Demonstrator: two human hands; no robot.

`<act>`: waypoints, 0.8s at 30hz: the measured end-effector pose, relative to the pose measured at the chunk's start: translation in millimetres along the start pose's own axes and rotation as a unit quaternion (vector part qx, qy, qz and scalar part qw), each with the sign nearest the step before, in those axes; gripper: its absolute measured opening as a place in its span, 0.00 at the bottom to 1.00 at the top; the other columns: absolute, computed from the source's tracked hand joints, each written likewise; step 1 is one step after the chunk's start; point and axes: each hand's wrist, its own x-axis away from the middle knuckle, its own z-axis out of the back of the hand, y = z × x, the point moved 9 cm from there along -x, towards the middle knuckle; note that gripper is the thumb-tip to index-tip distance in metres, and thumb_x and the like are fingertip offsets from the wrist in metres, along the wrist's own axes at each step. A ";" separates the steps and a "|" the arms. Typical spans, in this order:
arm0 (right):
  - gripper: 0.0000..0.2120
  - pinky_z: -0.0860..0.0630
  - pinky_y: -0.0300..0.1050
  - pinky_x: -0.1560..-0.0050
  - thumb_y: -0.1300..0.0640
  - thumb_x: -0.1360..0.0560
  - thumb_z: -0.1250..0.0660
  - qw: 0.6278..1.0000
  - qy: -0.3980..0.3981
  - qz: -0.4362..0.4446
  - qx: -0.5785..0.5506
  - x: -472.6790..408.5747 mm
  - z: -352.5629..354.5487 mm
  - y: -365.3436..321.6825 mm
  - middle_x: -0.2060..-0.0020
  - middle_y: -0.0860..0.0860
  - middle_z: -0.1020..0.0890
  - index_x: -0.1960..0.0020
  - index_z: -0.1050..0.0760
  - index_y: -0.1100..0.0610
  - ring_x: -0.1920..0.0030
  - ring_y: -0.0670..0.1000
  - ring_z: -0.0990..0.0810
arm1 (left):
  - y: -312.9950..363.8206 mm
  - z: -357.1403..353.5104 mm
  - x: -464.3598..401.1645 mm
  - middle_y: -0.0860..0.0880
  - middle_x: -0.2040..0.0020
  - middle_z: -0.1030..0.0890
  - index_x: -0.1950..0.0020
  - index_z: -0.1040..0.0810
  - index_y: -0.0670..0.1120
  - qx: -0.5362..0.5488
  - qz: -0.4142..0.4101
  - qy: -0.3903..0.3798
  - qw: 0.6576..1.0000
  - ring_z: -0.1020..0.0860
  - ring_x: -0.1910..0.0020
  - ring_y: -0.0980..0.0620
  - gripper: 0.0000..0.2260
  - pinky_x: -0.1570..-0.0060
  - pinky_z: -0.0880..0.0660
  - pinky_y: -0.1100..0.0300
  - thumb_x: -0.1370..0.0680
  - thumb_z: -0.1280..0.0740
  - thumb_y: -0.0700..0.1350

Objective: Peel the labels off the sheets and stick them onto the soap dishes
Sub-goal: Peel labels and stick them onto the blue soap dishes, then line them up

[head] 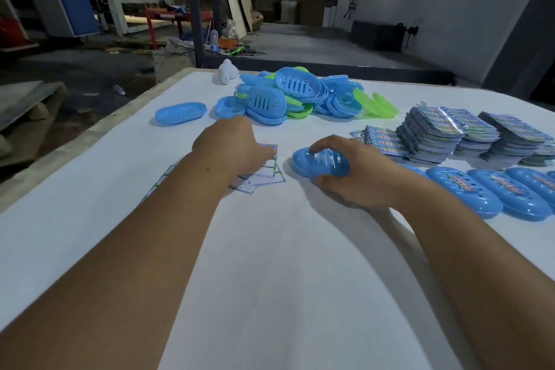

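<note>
Centrally, the right hand (357, 174) clasps a blue soap dish (319, 163) from above, fingers over its far edge and thumb at the near edge, pinning it upside down on the white bench (270, 249). The left hand (234, 144) rests on a small heap of spent backing sheets (264, 173) just left of the dish; its fingertips are hidden, so whether its grip is closed on a sheet or lies loose cannot be told. Fresh label sheets (432, 132) stand in stacks at the right, beyond a row of labelled dishes (492, 192) at the right edge. Unlabelled dishes, blue and green, lie in a pile (300, 96) at the far side, with one lone blue dish (180, 113) to its left and a white object (226, 71) behind.

The step in hand appears to be between labels: a dish is readied, the empty backing set aside. To do it well, keep the dish pressed flat and steady, lift the label by one corner, lay it centred along the ribbed face as on the finished row, then smooth it outward to avoid creases.
</note>
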 end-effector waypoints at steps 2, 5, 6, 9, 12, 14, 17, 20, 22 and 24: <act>0.18 0.25 0.52 0.45 0.44 0.26 0.30 1.000 -0.015 -0.005 -0.008 -0.2 -4.0 0.2 0.45 0.48 0.24 0.40 0.30 0.33 0.45 0.57 0.25 | -1.9 -7.4 1.9 0.51 0.53 0.23 0.40 0.26 0.49 -0.004 0.000 -0.028 1.000 0.24 0.53 0.50 0.27 0.63 0.31 0.57 0.30 0.28 0.65; 0.17 0.21 0.48 0.55 0.46 0.29 0.28 0.999 -0.015 -0.013 -0.032 0.0 -4.5 0.8 0.50 0.48 0.21 0.43 0.28 0.34 0.57 0.52 0.21 | -5.5 -10.2 1.6 0.50 0.51 0.25 0.37 0.28 0.49 0.029 0.012 -0.037 0.999 0.24 0.49 0.49 0.30 0.58 0.28 0.56 0.32 0.25 0.62; 0.17 0.21 0.47 0.56 0.46 0.29 0.28 0.999 -0.016 -0.015 -0.034 0.1 -4.5 1.0 0.51 0.47 0.21 0.43 0.28 0.35 0.59 0.51 0.21 | -7.1 -10.2 1.6 0.50 0.49 0.24 0.35 0.28 0.49 0.045 0.019 -0.042 0.998 0.24 0.48 0.49 0.31 0.55 0.27 0.55 0.32 0.24 0.62; 0.18 0.23 0.46 0.56 0.45 0.29 0.28 0.999 -0.019 -0.020 -0.028 0.3 -5.5 2.0 0.52 0.47 0.21 0.42 0.28 0.35 0.59 0.50 0.22 | -8.9 -12.0 1.0 0.49 0.41 0.23 0.30 0.30 0.48 0.099 0.033 -0.058 0.993 0.24 0.43 0.49 0.36 0.53 0.29 0.56 0.32 0.22 0.58; 0.19 0.24 0.46 0.52 0.44 0.29 0.28 0.999 -0.021 -0.022 -0.024 0.8 -5.9 0.8 0.50 0.48 0.21 0.40 0.29 0.35 0.55 0.54 0.23 | -11.2 -13.5 0.7 0.48 0.41 0.23 0.30 0.30 0.45 0.122 0.042 -0.060 0.990 0.24 0.45 0.49 0.37 0.55 0.29 0.57 0.33 0.21 0.57; 0.20 0.26 0.46 0.52 0.44 0.28 0.28 0.999 -0.019 -0.022 -0.019 1.9 -5.3 -0.4 0.48 0.48 0.22 0.38 0.29 0.36 0.52 0.56 0.23 | -13.8 -16.0 0.9 0.49 0.44 0.22 0.32 0.29 0.45 0.141 0.052 -0.069 0.986 0.23 0.46 0.49 0.36 0.55 0.27 0.57 0.33 0.21 0.57; 0.21 0.25 0.49 0.47 0.44 0.28 0.28 1.000 -0.016 -0.019 -0.012 3.4 -3.9 -2.1 0.46 0.48 0.23 0.37 0.29 0.36 0.47 0.56 0.24 | -16.3 -19.6 -1.1 0.49 0.47 0.19 0.37 0.26 0.46 0.172 0.058 -0.085 0.980 0.19 0.50 0.50 0.31 0.52 0.23 0.56 0.34 0.20 0.56; 0.22 0.25 0.52 0.40 0.44 0.27 0.28 1.000 -0.012 -0.018 -0.007 3.7 -2.8 -3.4 0.43 0.49 0.23 0.35 0.29 0.36 0.43 0.57 0.25 | -13.7 -18.8 -0.5 0.50 0.53 0.17 0.43 0.26 0.49 0.203 0.045 -0.079 0.975 0.17 0.57 0.52 0.25 0.58 0.22 0.58 0.34 0.19 0.52; 0.22 0.25 0.53 0.39 0.43 0.27 0.29 1.000 -0.015 -0.016 -0.004 4.4 -3.5 -5.0 0.42 0.49 0.23 0.35 0.30 0.36 0.42 0.57 0.25 | -11.7 -17.4 -0.8 0.49 0.50 0.17 0.40 0.26 0.50 0.208 0.032 -0.064 0.975 0.17 0.52 0.50 0.26 0.52 0.20 0.54 0.34 0.20 0.51; 0.23 0.26 0.53 0.39 0.42 0.27 0.29 1.000 -0.015 -0.015 -0.002 4.5 -3.9 -5.4 0.42 0.49 0.23 0.34 0.30 0.36 0.41 0.57 0.26 | -9.1 -11.9 -2.0 0.50 0.50 0.17 0.40 0.24 0.51 0.168 0.013 -0.028 0.985 0.19 0.51 0.50 0.25 0.57 0.23 0.57 0.33 0.20 0.52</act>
